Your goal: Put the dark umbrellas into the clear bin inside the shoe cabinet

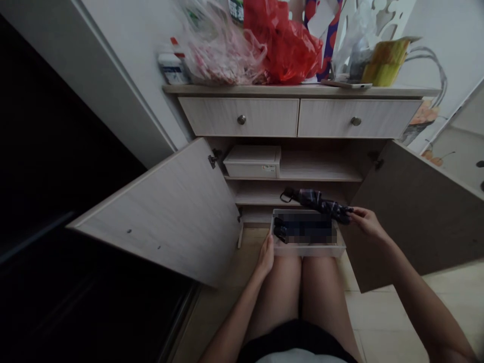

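A dark plaid folding umbrella [320,203] is held by its right end in my right hand [366,222], whose fingers pinch it. Its black handle with a wrist loop points left, above the far rim of a clear plastic box [308,250]. That box rests on my knees, and my left hand [266,253] grips its left side. Inside the box lies a black object [280,230] at the left; the rest of the contents is blurred out.
An open cabinet holds a white lidded box [252,160] on its upper shelf [321,166]. Its left door [162,212] and right door [419,212] stand swung outward on both sides. On top are a red plastic bag [283,45], a clear bag [223,50] and a white bottle [173,68].
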Available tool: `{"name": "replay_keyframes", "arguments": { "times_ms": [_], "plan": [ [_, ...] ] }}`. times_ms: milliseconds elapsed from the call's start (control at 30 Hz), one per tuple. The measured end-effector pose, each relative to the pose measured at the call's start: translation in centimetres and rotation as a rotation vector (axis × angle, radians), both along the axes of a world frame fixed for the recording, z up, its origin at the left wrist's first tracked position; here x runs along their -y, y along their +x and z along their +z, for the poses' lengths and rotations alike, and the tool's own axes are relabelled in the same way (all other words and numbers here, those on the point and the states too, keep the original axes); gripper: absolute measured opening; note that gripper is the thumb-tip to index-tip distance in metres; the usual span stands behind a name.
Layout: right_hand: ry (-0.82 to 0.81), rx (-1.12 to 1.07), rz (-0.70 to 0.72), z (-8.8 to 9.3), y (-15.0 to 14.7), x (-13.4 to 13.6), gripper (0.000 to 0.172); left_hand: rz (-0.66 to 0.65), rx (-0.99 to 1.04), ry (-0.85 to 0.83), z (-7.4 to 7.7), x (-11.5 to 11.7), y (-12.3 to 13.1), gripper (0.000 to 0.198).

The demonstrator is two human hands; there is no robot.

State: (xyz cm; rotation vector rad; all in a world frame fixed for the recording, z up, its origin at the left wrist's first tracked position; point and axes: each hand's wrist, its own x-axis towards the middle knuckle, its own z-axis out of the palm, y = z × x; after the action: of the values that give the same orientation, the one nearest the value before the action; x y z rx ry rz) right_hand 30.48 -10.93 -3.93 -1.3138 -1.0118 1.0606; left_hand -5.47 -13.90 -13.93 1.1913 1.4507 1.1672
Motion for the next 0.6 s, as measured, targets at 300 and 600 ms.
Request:
{"name": "replay_keyframes", "arguments": {
  "times_ms": [300,600],
  "plan": [
    [-0.01,0.312,0.474,-1.2,-1.5,2.4,0.047,-0.009,-0.013,-0.012,-0.1,0.2,-0.1,0.075],
    [0.185,0.931,0.573,-2.6,-0.9,1.3,0.032,0.017,-0.021,0.022,-0.2,0.0,-0.1,0.072]
  ]
}}
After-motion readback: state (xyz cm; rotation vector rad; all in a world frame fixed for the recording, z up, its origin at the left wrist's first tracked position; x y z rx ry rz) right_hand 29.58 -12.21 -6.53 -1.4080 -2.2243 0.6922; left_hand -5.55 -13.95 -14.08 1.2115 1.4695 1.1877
